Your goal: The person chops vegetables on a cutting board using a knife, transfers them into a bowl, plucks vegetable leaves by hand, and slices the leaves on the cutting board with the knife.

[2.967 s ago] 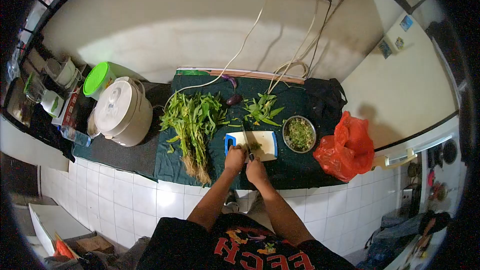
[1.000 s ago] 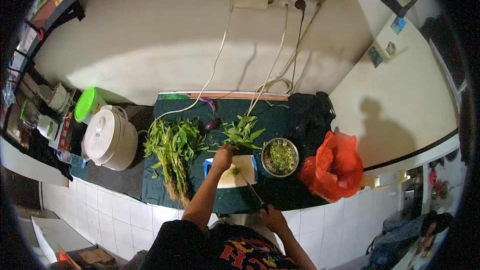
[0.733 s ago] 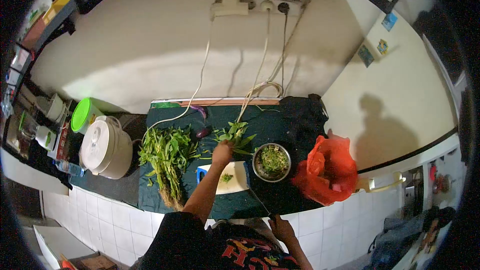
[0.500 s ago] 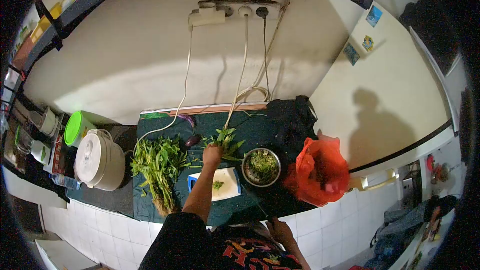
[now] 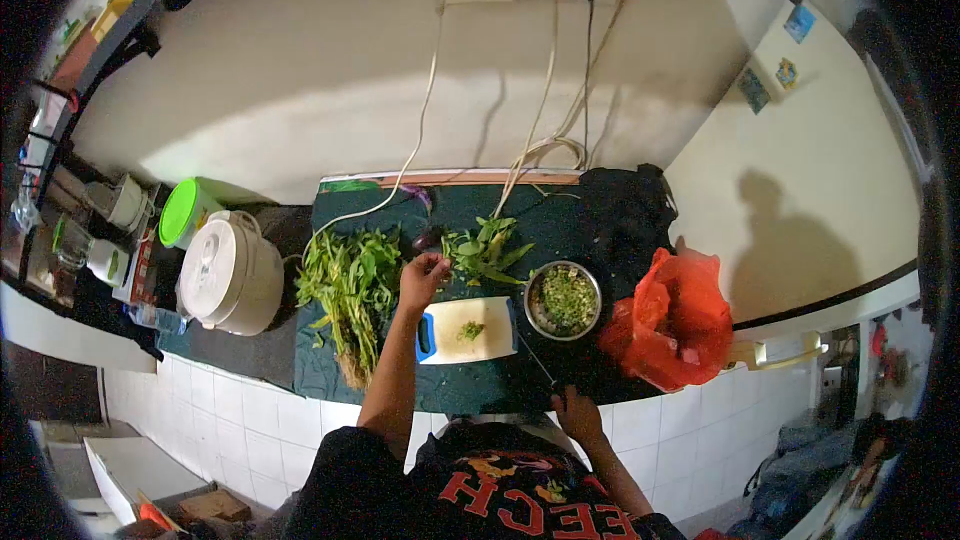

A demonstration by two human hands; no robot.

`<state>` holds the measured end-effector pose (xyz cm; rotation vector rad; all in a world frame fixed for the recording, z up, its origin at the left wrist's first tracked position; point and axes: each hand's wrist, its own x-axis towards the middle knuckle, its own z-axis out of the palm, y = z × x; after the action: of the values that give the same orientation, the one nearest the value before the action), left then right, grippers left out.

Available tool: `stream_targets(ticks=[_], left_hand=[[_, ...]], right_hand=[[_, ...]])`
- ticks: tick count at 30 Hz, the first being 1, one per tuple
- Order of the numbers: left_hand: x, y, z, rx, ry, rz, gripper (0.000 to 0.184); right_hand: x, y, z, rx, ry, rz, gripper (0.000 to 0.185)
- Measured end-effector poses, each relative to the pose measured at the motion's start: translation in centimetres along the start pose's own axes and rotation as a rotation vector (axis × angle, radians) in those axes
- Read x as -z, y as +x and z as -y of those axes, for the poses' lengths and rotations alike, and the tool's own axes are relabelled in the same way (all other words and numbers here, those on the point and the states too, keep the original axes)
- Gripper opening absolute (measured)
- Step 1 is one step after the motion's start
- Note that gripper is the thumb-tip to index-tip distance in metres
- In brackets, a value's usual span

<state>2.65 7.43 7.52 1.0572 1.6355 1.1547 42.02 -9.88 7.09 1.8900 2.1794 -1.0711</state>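
My left hand (image 5: pixel 424 278) is over the cloth between the big leafy bunch (image 5: pixel 356 285) and the small pile of leaves (image 5: pixel 489 250). Its fingers are curled together, and whatever they hold is too small to name. My right hand (image 5: pixel 577 413) grips a knife (image 5: pixel 538 364) by its handle near the front edge, blade pointing away to the upper left. Between the hands lies a white chopping board (image 5: pixel 493 339) with blue ends, bearing a little heap of chopped greens (image 5: pixel 471 330). A metal bowl (image 5: pixel 529 318) right of it contains more chopped pieces.
A red plastic bag (image 5: pixel 680 320) stands at the right end of the dark green cloth (image 5: pixel 460 395). An eggplant (image 5: pixel 428 238) lies behind my left hand. At the left are a rice cooker (image 5: pixel 231 272) and a green-lidded container (image 5: pixel 180 212). Cables (image 5: pixel 553 90) hang down the back wall.
My left hand has gone from the board to the small leaf pile, then left and back off it. My right hand has drawn the knife off the board toward the front edge. The view has shifted.
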Motion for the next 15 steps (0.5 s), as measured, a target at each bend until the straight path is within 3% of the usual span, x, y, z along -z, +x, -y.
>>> stream_targets(ticks=[3,7,9,12,15], left_hand=[[2.0,-4.8,0.7,0.037,-0.172,-0.044,0.025],[3.8,-10.5,2.6,0.152,-0.377,-0.085,0.024],[4.6,-12.3,3.3,0.239,-0.461,-0.072,0.024],[4.7,-14.0,4.5,0.354,-0.596,-0.095,0.03],[5.0,-14.8,4.0,0.318,-0.618,-0.017,0.032]], right_hand=[[-0.9,0.4,1.3,0.106,-0.129,-0.164,0.04],[-1.7,1.8,4.7,0.209,-0.002,-0.146,0.038],[-1.8,2.4,6.8,0.189,-0.105,0.075,0.037],[-3.3,2.5,8.7,0.199,-0.028,0.111,0.036],[-5.0,2.3,9.3,0.145,-0.001,0.071,0.036]])
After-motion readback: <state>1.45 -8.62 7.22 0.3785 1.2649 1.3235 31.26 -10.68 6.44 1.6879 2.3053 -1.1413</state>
